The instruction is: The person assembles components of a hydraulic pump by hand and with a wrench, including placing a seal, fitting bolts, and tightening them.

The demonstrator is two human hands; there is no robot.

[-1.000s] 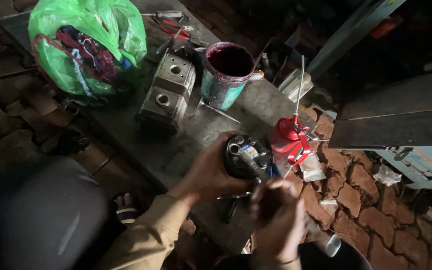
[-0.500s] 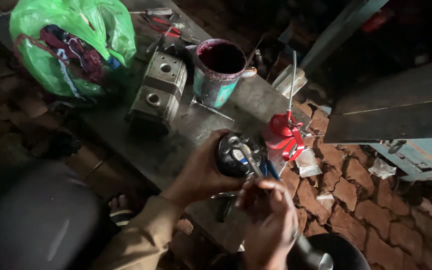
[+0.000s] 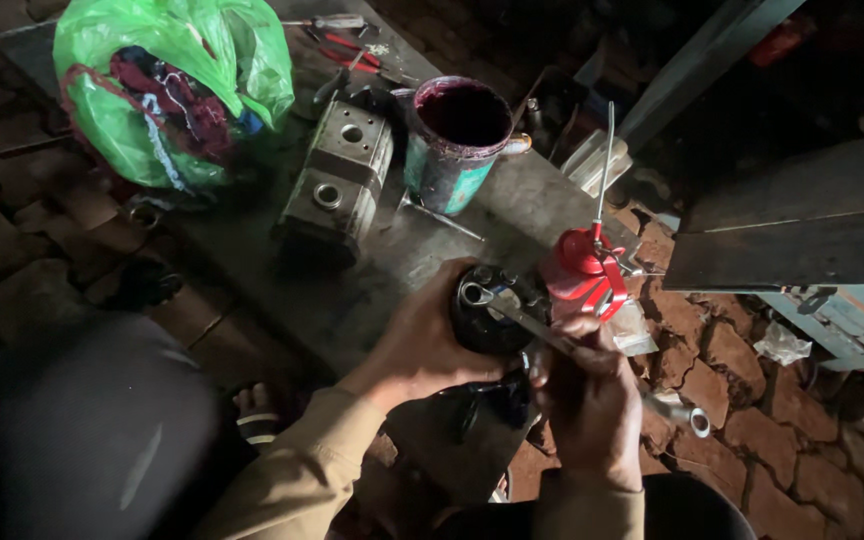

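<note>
The right hand point(image 3: 592, 400) closes around a spanner point(image 3: 552, 340), its ring end on the dark round metal part point(image 3: 492, 310) at twelve o'clock from it. The left hand point(image 3: 422, 345) clasps that part at the bench point(image 3: 352, 300) edge. It looks heavy, rigid and greasy, best held around its body. Its underside is lost in shadow. Beyond stand a red oil can point(image 3: 582, 265) and stained tin point(image 3: 457, 140).

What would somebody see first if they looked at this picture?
Probably the bright green plastic bag at the far left of the bench, and the red oil can with its long spout. Between them, the left hand grips a dark round part while the right hand holds a spanner on it.
</note>
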